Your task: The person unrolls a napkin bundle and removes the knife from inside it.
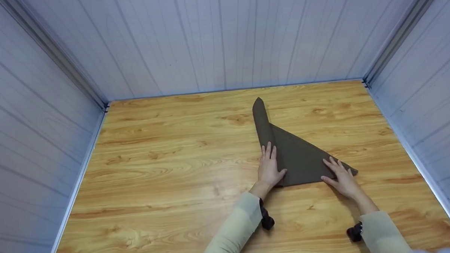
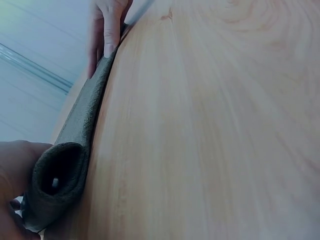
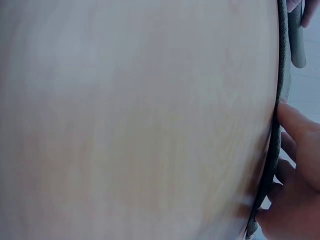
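Observation:
A dark olive-brown cloth (image 1: pixel 303 157) lies folded in a triangle on the wood-grain surface, its left side turned into a narrow roll (image 1: pixel 262 123) that runs up to a pointed tip. Over the lower part of that roll rests my left hand (image 1: pixel 268 171), fingers straight along it and thumb out on the flat cloth. The left wrist view looks into the hollow end of the roll (image 2: pixel 76 192), beside the hand. My right hand (image 1: pixel 344 180) rests with spread fingers on the cloth's right corner, the thumb at its near edge.
The wood-grain surface (image 1: pixel 166 173) extends around the cloth. Pale panelled walls stand at the back (image 1: pixel 207 41), the left (image 1: pixel 27 148) and the right (image 1: pixel 426 108). Both sleeves carry a small black wrist device, one on the left (image 1: pixel 266 218) and one on the right (image 1: pixel 355 232).

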`<state>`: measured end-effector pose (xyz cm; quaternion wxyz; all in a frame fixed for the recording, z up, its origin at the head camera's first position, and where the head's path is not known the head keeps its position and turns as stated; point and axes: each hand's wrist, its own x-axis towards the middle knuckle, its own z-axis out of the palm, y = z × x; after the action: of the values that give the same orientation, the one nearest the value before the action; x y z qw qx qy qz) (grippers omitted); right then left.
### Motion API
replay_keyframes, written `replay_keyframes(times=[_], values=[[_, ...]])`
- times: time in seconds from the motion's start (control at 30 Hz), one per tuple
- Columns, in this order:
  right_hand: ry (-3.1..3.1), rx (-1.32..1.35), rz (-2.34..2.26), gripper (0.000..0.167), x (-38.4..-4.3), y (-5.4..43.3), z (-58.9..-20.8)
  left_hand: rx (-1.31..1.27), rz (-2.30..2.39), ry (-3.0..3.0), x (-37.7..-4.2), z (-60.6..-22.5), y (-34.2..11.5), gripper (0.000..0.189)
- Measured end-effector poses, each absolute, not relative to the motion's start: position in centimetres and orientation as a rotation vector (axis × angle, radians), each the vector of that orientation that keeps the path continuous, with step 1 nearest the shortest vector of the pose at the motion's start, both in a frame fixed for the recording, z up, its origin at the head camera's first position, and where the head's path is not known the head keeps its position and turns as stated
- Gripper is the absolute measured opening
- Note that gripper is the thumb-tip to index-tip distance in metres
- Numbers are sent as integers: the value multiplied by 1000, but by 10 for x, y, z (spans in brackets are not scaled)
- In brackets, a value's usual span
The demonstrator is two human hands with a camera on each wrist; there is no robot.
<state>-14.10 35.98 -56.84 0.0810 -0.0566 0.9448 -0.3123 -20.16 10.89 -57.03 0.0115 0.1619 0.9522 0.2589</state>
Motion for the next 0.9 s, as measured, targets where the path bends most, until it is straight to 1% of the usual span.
replay_keyframes(times=[0.4, 0.9], values=[[2827, -164, -935, 65, -140, 360, -569, 477, 1029, 2836, -201, -563, 96, 78], [2821, -169, -950, 66, -141, 360, -570, 461, 1159, 2747, -200, -560, 73, 71]])
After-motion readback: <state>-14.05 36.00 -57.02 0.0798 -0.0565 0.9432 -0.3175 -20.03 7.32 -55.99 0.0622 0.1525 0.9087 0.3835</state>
